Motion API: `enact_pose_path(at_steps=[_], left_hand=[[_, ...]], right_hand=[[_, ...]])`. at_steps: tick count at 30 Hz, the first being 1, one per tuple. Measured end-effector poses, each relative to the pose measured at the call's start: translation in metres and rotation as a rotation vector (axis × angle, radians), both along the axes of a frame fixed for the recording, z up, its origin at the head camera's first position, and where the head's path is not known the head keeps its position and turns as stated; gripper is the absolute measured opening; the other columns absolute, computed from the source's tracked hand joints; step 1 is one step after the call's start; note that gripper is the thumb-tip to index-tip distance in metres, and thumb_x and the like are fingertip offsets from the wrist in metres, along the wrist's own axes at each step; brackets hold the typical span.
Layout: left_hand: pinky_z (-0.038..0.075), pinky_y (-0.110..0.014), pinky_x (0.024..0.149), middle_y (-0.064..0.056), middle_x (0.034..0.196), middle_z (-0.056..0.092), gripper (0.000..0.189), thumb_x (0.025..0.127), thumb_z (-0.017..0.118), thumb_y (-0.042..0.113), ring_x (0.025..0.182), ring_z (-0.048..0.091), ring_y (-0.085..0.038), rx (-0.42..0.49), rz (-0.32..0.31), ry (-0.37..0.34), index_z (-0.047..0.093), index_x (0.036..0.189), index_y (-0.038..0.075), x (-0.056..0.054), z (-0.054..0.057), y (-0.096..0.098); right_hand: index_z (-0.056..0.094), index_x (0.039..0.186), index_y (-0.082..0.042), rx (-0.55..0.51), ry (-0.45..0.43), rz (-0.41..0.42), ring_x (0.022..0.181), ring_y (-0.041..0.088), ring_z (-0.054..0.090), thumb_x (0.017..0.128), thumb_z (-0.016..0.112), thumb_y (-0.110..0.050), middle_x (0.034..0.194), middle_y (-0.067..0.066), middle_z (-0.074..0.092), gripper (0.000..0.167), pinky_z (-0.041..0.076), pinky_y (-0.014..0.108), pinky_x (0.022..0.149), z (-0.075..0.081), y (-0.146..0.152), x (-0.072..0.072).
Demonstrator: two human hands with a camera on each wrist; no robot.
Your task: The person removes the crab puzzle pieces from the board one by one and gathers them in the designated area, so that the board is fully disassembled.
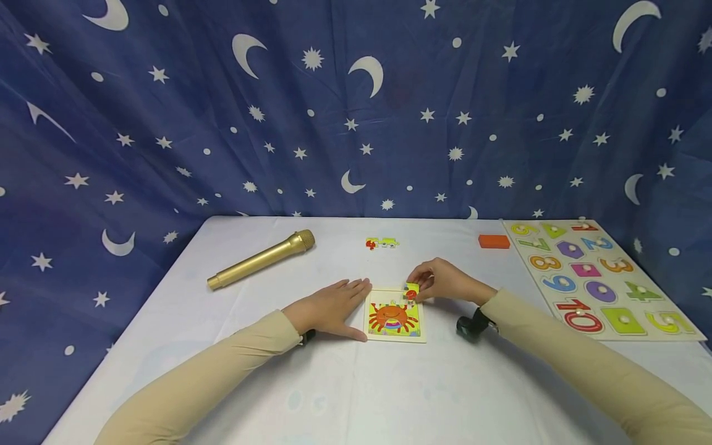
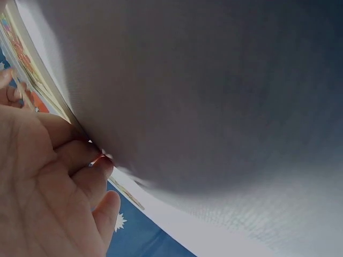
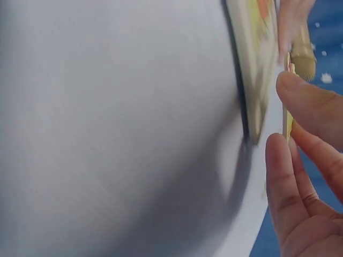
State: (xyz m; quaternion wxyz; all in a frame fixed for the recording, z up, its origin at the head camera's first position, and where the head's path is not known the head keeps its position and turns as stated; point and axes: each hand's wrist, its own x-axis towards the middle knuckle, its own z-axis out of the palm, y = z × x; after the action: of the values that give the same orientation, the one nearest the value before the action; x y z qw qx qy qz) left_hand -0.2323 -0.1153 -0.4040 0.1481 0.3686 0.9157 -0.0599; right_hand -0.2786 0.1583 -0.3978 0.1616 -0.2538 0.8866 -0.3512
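Two tan sleeves [image 1: 208, 371], one crab puzzle [image 1: 392, 320]

Left hand [image 1: 332, 307], thumb spread from its fingers, touches the puzzle's left edge; right hand [image 1: 442, 280] pinches one piece [image 1: 411, 289] at the far right corner. Right of that hand lies one board [image 1: 556, 281] reading 1 to 10, plus five shapes. Beyond the left hand lies one gold microphone [image 1: 258, 261]; beyond both, a few loose pieces [image 1: 387, 243]; beyond the right, one orange block [image 1: 494, 241]. Farthest hangs blue curtain [image 1: 411, 167].

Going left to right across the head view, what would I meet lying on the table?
Gold stick-shaped microphone, square yellow-and-orange crab puzzle, orange-red rectangular block, pale board of colourful numbers and shapes.
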Motion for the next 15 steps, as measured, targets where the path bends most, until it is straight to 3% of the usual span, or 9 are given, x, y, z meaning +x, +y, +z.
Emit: enact_pose_path(at_steps=[11, 15], left_hand=[[0.014, -0.037, 0.121, -0.009, 0.159, 0.013, 0.106, 0.079, 0.046, 0.076, 0.147, 0.015, -0.02, 0.014, -0.011, -0.002, 0.012, 0.151, 0.007, 0.0, 0.001, -0.001], [0.014, -0.036, 0.121, -0.009, 0.158, 0.014, 0.106, 0.079, 0.046, 0.076, 0.147, 0.015, -0.02, 0.009, -0.019, 0.001, 0.013, 0.151, 0.006, 0.001, 0.004, 0.0]], right_hand=[[0.068, 0.109, 0.001, -0.042, -0.008, -0.162, 0.083, 0.016, 0.058, 0.073, 0.079, -0.006, 0.1, 0.016, 0.069, 0.038, 0.051, 0.021, 0.073, 0.014, 0.008, -0.051], [0.068, 0.109, 0.0, -0.046, -0.001, -0.196, 0.083, 0.016, 0.057, 0.074, 0.078, -0.005, 0.103, 0.016, 0.068, 0.036, 0.05, 0.02, 0.073, 0.013, 0.007, -0.069]])
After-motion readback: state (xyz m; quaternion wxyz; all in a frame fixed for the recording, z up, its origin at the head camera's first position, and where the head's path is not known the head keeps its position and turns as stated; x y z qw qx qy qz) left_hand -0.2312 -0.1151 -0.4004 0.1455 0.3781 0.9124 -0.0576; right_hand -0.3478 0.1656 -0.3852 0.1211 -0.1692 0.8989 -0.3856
